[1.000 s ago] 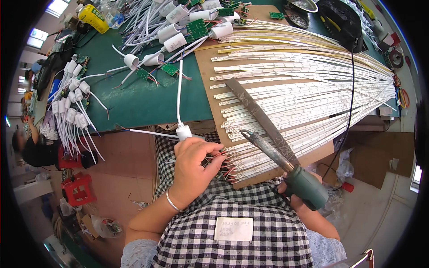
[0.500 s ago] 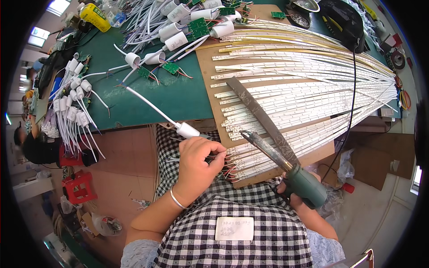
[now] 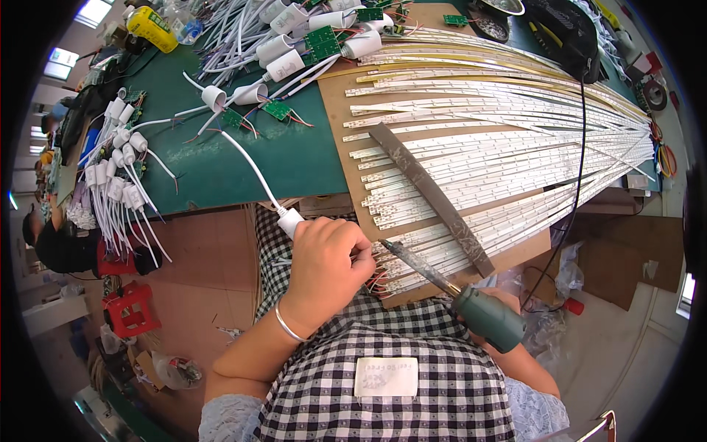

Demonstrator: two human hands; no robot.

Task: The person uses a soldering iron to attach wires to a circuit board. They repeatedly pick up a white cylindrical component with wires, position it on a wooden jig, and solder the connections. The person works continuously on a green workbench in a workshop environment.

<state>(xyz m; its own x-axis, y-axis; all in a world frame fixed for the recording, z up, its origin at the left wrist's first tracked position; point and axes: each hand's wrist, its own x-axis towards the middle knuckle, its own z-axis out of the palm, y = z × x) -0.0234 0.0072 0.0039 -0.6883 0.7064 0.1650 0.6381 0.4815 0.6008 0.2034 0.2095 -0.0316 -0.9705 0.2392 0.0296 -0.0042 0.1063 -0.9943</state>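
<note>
My left hand [image 3: 331,258] is closed in a pinch, with a white plastic end cap [image 3: 289,222] and its white cable [image 3: 254,168] under and beside the fingers. The cable runs up onto the green table. What the fingertips pinch is partly hidden. My right hand [image 3: 508,297] is wrapped round the green handle of a soldering iron [image 3: 490,317]. The iron's dark tip points left, close to my left fingertips and just above the ends of the white LED strips [image 3: 456,162]. Red wires [image 3: 378,283] show at the nearest strip ends.
A flat metal bar [image 3: 434,197] lies across the strips on a brown board [image 3: 340,121]. More capped cables [image 3: 283,66] and green circuit boards [image 3: 322,43] crowd the back; another bundle [image 3: 118,177] hangs at the left edge. A black cord [image 3: 582,147] crosses the right side.
The soldering iron has moved left and down, its tip now near my left fingertips. My left hand has shifted slightly, tilting the end cap and bending its cable.
</note>
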